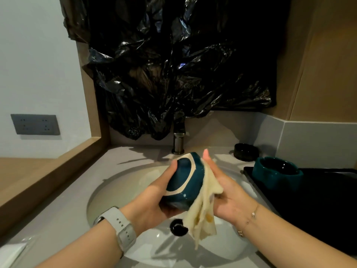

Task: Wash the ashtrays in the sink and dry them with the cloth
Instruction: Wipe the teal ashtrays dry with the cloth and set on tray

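Three ashtrays in view. One teal ashtray (184,182) is held up over the sink (108,192), tipped on its side w/ its underside toward the camera; a pale unglazed ring shows on the base. Left hand (154,198) grips it from the left & below, fingers curled round the body, thumb up along the near edge. Right hand (222,186) is on the other side, fingers straight, pressing the cream cloth (204,206) flat against the ashtray's right wall; cloth is sandwiched between palm & ashtray, its loose end hanging down above the dark drain (178,227). A few yellowish marks on the hanging part.

Second teal ashtray (276,174) sits upright on a black tray (309,200) on the worktop (63,206), right of the sink. Third, a black ashtray (245,151), sits on the worktop just behind the tray, near the back wall.

Tap (178,142) stands at the back of the basin, its top partly covered by black plastic sheeting (173,64) that hangs over the wall behind. Can't tell if water is running.

Left wrist has a watch w/ a pale strap (121,227); right wrist a thin bracelet (253,213). Grey socket plate (34,124) on the white wall at left.
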The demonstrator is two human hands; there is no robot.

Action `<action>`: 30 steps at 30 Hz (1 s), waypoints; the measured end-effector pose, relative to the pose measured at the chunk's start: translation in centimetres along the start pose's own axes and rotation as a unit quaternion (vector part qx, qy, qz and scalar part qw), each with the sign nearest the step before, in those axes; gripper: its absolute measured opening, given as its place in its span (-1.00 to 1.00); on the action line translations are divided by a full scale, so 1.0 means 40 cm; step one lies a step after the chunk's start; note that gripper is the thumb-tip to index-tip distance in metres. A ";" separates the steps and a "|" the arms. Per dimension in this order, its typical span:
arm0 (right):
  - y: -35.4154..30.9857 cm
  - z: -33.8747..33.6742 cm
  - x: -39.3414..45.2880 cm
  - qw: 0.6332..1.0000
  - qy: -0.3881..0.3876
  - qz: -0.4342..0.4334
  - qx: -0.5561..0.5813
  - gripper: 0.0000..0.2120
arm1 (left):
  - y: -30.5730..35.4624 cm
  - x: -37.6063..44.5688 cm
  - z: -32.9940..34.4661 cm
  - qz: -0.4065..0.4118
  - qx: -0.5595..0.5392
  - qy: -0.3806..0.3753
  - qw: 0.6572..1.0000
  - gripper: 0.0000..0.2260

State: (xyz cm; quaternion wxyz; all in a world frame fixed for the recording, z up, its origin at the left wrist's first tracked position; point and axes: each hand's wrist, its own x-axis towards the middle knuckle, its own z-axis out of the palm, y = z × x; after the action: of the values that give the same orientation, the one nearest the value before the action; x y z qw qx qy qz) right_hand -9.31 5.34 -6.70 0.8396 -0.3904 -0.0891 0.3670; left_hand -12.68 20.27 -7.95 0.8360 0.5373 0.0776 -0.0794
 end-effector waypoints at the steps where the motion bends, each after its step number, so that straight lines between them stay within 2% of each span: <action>1: 0.001 0.001 0.000 1.000 0.022 -0.014 0.002 -0.32 | -0.002 0.003 0.000 0.011 0.048 0.005 0.999 -0.52; 3: 0.005 0.002 -0.002 0.995 0.062 -0.063 -0.035 -0.35 | -0.001 -0.002 0.008 0.045 0.132 0.007 0.990 -0.45; 6: 0.004 0.005 0.000 0.971 0.145 -0.143 -0.128 -0.44 | -0.011 -0.014 0.030 0.128 0.198 0.018 0.972 -0.52; 8: 0.004 0.018 -0.006 0.961 0.171 -0.167 -0.142 -0.47 | -0.022 -0.009 0.043 0.175 0.297 -0.016 0.938 -0.37; 10: 0.003 0.032 -0.013 0.957 0.180 -0.171 -0.150 -0.49 | -0.031 -0.020 0.044 0.217 0.344 -0.025 0.913 -0.32; 12: 0.007 0.049 -0.015 0.952 0.192 -0.174 -0.162 -0.50 | -0.034 -0.015 0.031 0.224 0.319 -0.006 0.921 -0.37; 15: 0.029 0.069 -0.014 0.934 0.220 -0.174 -0.220 -0.47 | -0.041 -0.008 0.047 0.132 0.203 -0.022 0.970 -0.34; 17: 0.052 0.069 -0.020 0.911 0.192 -0.196 -0.309 -0.55 | -0.030 -0.028 0.054 0.073 0.085 -0.032 0.993 -0.34; 19: 0.070 0.067 -0.026 0.884 0.141 -0.221 -0.388 -0.70 | -0.007 -0.033 0.046 0.014 -0.004 -0.017 1.000 -0.33; 22: 0.076 0.061 -0.022 0.864 0.105 -0.220 -0.441 -0.81 | 0.006 -0.019 0.013 -0.046 -0.032 -0.011 0.998 -0.27; 24: 0.078 0.062 -0.018 0.872 0.111 -0.222 -0.421 -0.79 | 0.005 -0.015 -0.005 -0.063 0.004 -0.037 0.997 -0.21; 26: 0.079 0.063 -0.018 0.898 0.131 -0.223 -0.355 -0.69 | 0.006 -0.028 -0.010 -0.068 0.024 -0.063 0.995 -0.18; 28: 0.071 0.071 -0.022 0.928 0.166 -0.193 -0.274 -0.59 | 0.010 -0.035 0.005 -0.006 0.084 -0.079 0.993 -0.20; 29: 0.063 0.076 -0.024 0.940 0.180 -0.170 -0.235 -0.56 | -0.001 -0.038 -0.011 0.059 0.120 -0.069 0.989 -0.25; 30: 0.055 0.082 -0.026 0.949 0.187 -0.150 -0.206 -0.53 | -0.005 -0.030 -0.019 0.119 0.159 -0.040 0.979 -0.39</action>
State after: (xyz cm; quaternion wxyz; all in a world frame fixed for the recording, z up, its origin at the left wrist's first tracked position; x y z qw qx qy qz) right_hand -12.67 7.50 -5.92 0.7879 -0.5985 -0.0621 0.1309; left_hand -13.93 20.93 -8.19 0.7457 0.6653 -0.0339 -0.0122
